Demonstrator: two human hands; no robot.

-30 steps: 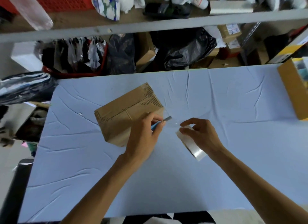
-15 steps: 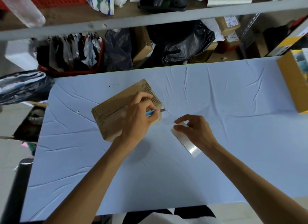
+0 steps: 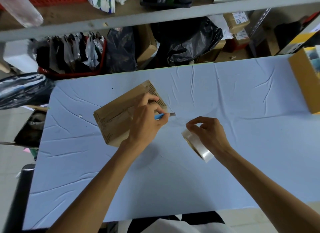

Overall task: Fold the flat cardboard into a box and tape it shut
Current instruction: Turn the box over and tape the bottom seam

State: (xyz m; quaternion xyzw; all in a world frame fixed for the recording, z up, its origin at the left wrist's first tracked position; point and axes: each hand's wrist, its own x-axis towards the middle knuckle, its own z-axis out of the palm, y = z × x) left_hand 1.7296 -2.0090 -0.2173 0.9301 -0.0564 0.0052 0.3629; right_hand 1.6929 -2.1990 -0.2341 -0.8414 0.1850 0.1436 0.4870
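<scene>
The brown cardboard box (image 3: 121,114) is folded closed, with printed black text and glossy tape along its top seam, and lies under the left hand (image 3: 147,123), whose fingers pinch a blue-handled utility knife (image 3: 164,115). The hand hides the box's near corner. The long axis runs near-left to far-right. The right hand (image 3: 207,134) grips a clear tape roll (image 3: 196,146); the stretched tape strip is barely discernible.

Bare forearms (image 3: 97,189); white garment (image 3: 173,226)

Table (image 3: 242,163): pale blue wrinkled covering, fills most of the view.
Shelf (image 3: 155,19): grey rail beyond the table's far edge, cluttered.
Under shelf: black plastic bags (image 3: 190,40), cardboard cartons (image 3: 236,23).
Floor (image 3: 10,163): light grey, off the table's left edge.
</scene>
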